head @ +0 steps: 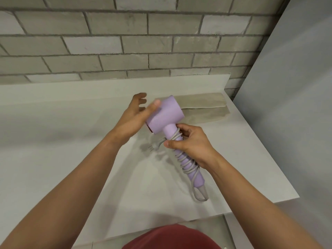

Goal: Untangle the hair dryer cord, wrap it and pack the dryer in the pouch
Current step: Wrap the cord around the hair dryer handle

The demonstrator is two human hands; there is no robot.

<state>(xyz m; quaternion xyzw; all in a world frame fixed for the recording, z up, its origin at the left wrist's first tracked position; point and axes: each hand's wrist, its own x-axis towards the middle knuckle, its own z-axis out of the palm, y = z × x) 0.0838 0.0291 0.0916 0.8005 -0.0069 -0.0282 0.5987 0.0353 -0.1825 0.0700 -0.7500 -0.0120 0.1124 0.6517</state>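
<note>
A lilac hair dryer (pixel 166 115) is held above the counter, its head pointing up and away. Its grey cord (pixel 186 163) is coiled round the handle, with a loop hanging off the handle's end and the plug (pixel 156 145) sticking out to the left. My right hand (pixel 192 143) grips the upper handle over the coils. My left hand (pixel 135 115) lies against the left side of the dryer's head, thumb on the barrel, fingers spread and straight. A beige pouch (pixel 206 108) lies flat on the counter behind the dryer.
The pale counter (pixel 71 141) runs left and ends in an edge at the right and front. A grey brick wall (pixel 125 51) stands behind it. A plain grey wall (pixel 296 105) rises at the right. Red clothing (pixel 172 237) shows at the bottom.
</note>
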